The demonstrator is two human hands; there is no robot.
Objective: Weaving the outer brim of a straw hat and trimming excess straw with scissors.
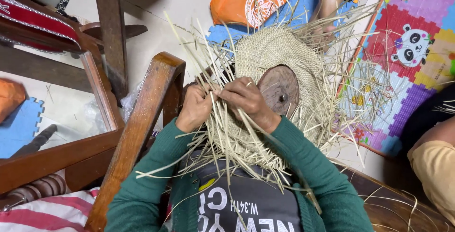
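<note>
both hands pinching loose straw at the edge of a half-woven straw piece

the left hand [195, 108] and right hand [246, 100] meet fingertip to fingertip, each closed on thin straw strands [222, 137], so it seems one can hold the weave tight while the other works a strand through. the woven straw piece [279, 56] sits stretched over a round wooden form [280, 90] in the lap, which keeps its shape. a wooden chair arm [142, 132] stands just left; a colourful foam mat [403, 47] lies beyond.

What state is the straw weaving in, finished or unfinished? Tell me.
Unfinished: loose straw strands stick out around the woven straw piece, and both hands grip strands.
</note>
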